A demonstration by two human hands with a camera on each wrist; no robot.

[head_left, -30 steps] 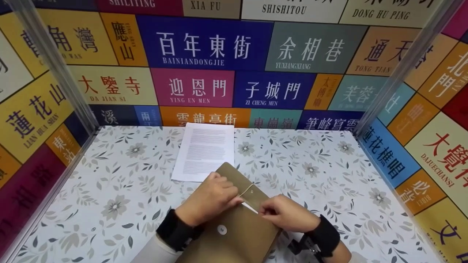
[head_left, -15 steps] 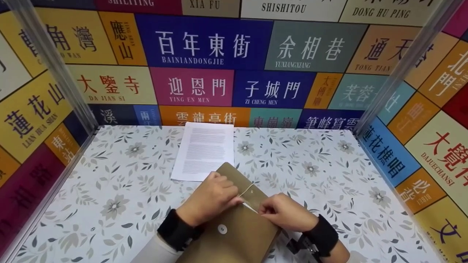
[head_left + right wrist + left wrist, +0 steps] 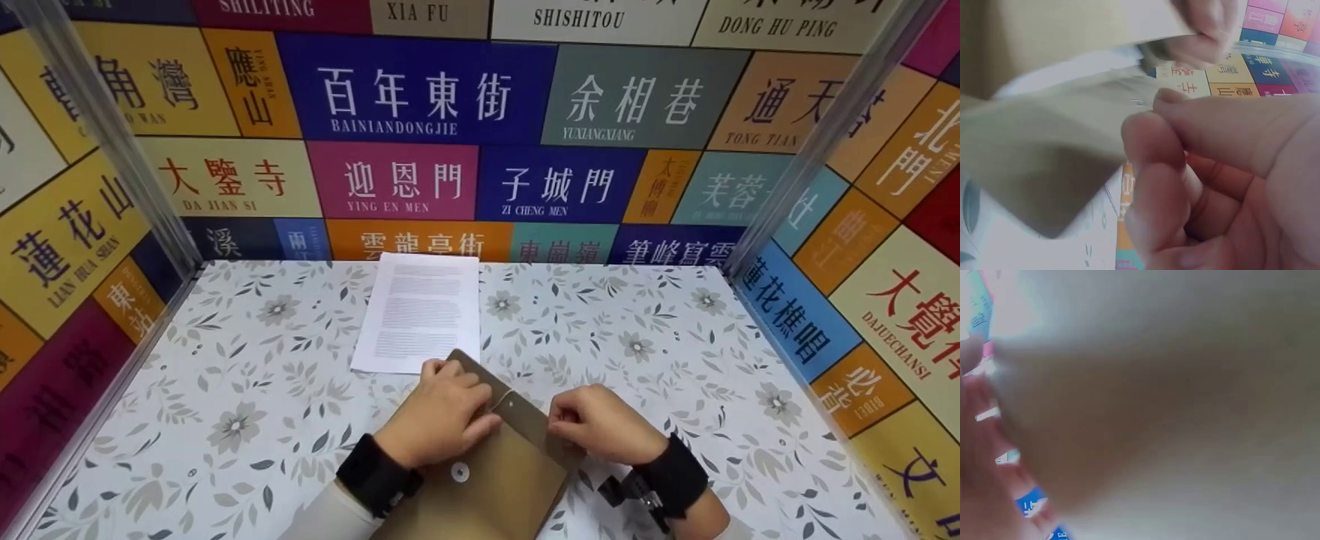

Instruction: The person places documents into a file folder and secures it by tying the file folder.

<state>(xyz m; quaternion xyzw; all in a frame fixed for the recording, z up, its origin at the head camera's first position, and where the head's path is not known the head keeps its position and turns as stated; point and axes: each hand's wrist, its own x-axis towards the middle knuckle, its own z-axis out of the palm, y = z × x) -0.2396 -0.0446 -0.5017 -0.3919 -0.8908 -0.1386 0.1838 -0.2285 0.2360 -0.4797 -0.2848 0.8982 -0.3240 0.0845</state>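
Observation:
A brown paper document envelope lies slanted at the table's near side, a white button on its body. A thin string crosses its flap. My left hand grips the upper left edge, fingers curled over the flap and thumb towards the body. At the flap's right end, my right hand pinches the edge between thumb and index finger. The right wrist view shows the flap lifted from the envelope's body, with a gap between them. The left wrist view is mostly a brown blur.
Printed sheets lie beyond the envelope, towards the back of the table. The tabletop has a leaf and flower pattern. Panels with coloured signs enclose the back and sides. Both wrists wear black bands.
The envelope's top end has come down a little towards me, the left hand with it. My right hand has shifted slightly right and up. The white strip at the opening is hidden now.

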